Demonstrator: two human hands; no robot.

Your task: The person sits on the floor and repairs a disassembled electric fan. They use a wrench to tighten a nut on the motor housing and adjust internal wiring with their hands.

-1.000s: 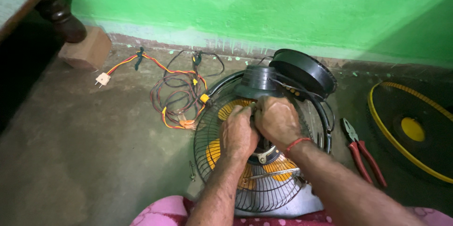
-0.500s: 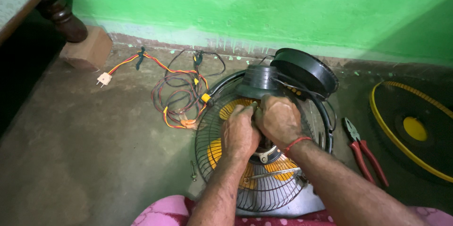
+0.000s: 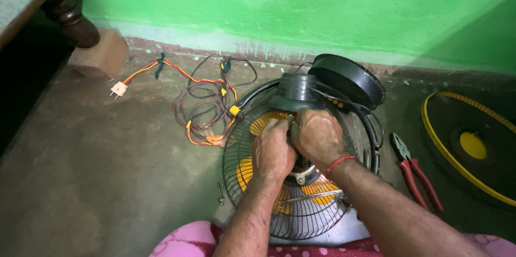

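**Hands at the fan hub**

Fan (image 3: 301, 182) lies flat on the floor, grille up. Left hand (image 3: 274, 152) and right hand (image 3: 317, 136) press together at the hub, fingers curled narrow around something hidden. Steady the grille; pliers (image 3: 414, 171) lie nearby.

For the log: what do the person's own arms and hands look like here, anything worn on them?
Both forearms are bare, with no sleeves in view and no gloves. The left hand shows no ring, watch or band. The right hand has a thin red thread band tied round the wrist. No rings or other markings are visible on the fingers.
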